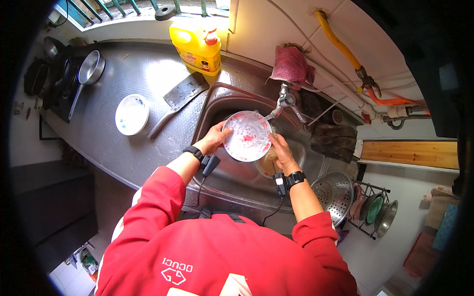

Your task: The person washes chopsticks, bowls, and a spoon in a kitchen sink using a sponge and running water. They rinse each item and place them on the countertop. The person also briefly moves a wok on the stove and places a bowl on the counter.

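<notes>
Both hands hold a white bowl with a red pattern [246, 136] over the metal sink [237, 181], under the faucet [283, 101]. My left hand [214, 137] grips its left rim, the thumb lying over the edge. On the opposite rim, my right hand [282, 152] has its fingers closed. Water appears to run from the spout onto the bowl's inside. Partly hidden behind my right hand, a round brownish thing [266, 164] lies in the sink; I cannot tell what it is.
Left of the sink, a broad cleaver [185, 92] and a white bowl [132, 114] rest on the counter. A small saucepan [92, 67] stands farther left, a yellow jug [196, 48] at the back. A pink cloth [290, 66] wraps the tap pipe. A metal colander [333, 196] sits at the right.
</notes>
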Motion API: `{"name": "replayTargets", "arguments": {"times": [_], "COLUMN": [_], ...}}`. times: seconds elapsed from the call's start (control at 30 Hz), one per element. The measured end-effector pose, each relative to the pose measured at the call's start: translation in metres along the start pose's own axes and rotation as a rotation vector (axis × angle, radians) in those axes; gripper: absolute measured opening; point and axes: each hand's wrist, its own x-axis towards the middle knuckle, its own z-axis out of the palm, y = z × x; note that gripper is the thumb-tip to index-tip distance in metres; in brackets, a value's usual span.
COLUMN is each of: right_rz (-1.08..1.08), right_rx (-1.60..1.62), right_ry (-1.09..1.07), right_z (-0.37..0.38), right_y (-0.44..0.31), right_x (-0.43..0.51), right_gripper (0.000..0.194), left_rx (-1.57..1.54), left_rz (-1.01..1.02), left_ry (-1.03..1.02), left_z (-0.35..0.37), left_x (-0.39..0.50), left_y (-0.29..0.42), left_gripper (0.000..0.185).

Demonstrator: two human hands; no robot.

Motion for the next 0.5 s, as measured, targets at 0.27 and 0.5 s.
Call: {"name": "replayTargets", "arguments": {"times": [0.27, 0.5], "right_rz": [-0.199, 0.03], "right_rx": [-0.649, -0.647], "right_ry": [0.202, 0.16], "right_z": [0.011, 0.04], "right_y": [-0.008, -0.038], "right_x": [0.016, 0.005], "right_gripper": [0.047, 0.04], "left_rx": [0.871, 1.331], "left_rz": [0.432, 0.849], "left_ry": [0.272, -0.126], "left_z": [0.033, 0.054], "left_x": [0.021, -0.025], "left_y": [-0.008, -0.025], "left_gripper": [0.095, 0.074]}}
